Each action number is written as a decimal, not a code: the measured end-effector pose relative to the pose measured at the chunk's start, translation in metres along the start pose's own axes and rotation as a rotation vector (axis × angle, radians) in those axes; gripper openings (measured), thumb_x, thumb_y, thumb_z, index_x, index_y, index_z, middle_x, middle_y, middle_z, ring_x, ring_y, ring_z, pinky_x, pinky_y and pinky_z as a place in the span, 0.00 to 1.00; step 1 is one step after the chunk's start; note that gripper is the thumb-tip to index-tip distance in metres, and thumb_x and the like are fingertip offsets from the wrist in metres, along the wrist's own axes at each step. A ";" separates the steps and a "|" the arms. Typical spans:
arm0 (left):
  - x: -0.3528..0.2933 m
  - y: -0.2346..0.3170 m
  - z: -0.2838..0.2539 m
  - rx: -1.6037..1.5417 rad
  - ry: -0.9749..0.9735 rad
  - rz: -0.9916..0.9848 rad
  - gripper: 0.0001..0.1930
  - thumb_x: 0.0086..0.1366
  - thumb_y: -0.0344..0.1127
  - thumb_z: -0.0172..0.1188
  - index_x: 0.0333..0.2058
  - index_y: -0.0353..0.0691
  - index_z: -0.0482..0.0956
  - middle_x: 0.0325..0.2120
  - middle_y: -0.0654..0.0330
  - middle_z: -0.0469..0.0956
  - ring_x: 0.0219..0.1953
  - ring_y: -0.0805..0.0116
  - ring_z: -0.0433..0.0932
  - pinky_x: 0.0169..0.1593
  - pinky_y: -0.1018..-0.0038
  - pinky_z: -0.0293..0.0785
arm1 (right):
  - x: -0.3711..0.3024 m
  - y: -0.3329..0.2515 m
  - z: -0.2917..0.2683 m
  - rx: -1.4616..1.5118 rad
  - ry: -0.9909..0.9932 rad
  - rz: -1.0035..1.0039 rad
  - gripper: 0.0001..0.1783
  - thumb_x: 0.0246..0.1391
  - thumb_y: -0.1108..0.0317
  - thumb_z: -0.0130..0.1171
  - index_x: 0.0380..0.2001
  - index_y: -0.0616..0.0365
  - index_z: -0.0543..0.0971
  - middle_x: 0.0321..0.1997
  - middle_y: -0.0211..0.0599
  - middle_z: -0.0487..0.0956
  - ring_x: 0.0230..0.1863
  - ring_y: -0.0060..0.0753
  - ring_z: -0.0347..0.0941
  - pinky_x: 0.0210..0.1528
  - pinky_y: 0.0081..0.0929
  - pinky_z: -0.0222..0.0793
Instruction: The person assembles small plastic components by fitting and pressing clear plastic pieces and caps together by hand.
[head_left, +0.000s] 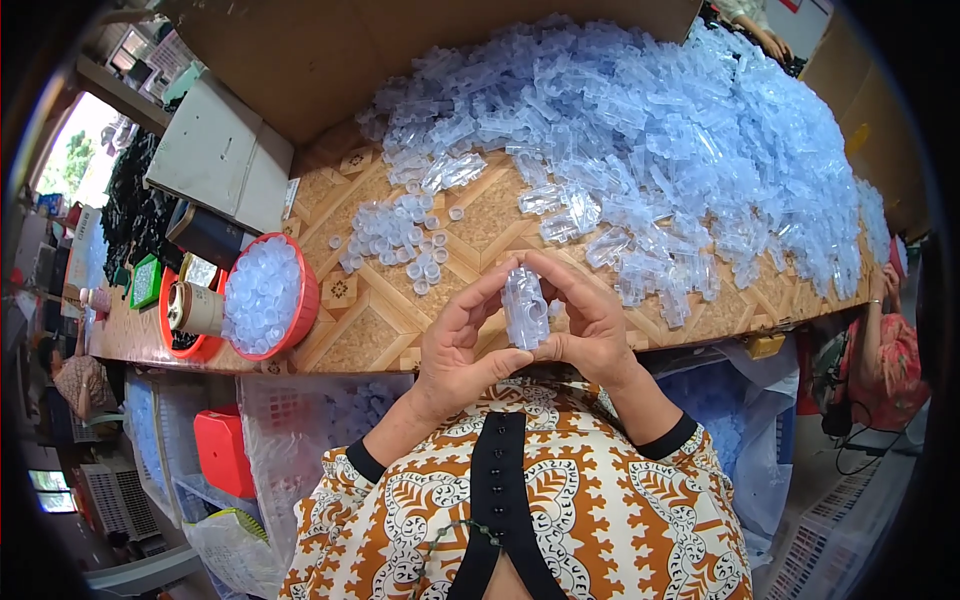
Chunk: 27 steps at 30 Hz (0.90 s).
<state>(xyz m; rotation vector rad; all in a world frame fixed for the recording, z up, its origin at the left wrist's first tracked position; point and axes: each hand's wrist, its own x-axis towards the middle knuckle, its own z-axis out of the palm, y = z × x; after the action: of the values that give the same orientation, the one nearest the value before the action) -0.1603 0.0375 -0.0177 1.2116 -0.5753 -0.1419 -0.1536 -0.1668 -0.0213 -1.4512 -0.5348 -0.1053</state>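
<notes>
A clear plastic part [525, 308], roughly tube-shaped with a moulded outline, is held upright in front of my chest at the table's near edge. My left hand [470, 335] pinches it from the left, thumb at its lower end and index finger at its top. From the other side my right hand [590, 325] closes on the same part, its thumb meeting the left one below. Small clear caps [390, 235] lie loose beyond my left hand. A large heap of similar clear plastic parts [640, 130] spreads over the far and right side, with several strays close to my right hand.
A red basin [308, 318] of clear caps stands at the left, beside a tape roll [195, 308] and a grey-white box [215, 150]. Cardboard [300, 60] walls the back. Lined crates and a red container [225, 450] sit below the table edge. Other people work at far right and left.
</notes>
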 end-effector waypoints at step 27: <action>-0.005 0.005 -0.007 0.253 -0.015 0.007 0.35 0.64 0.28 0.70 0.68 0.37 0.69 0.73 0.44 0.60 0.76 0.54 0.57 0.75 0.62 0.55 | -0.003 -0.014 0.007 -0.290 -0.024 -0.130 0.45 0.49 0.65 0.76 0.69 0.63 0.70 0.70 0.46 0.73 0.55 0.33 0.76 0.58 0.32 0.72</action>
<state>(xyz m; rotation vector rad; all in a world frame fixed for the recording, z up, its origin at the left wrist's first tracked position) -0.1621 0.0469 -0.0163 1.4549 -0.6234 -0.0738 -0.1634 -0.1632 -0.0100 -1.6999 -0.6533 -0.2783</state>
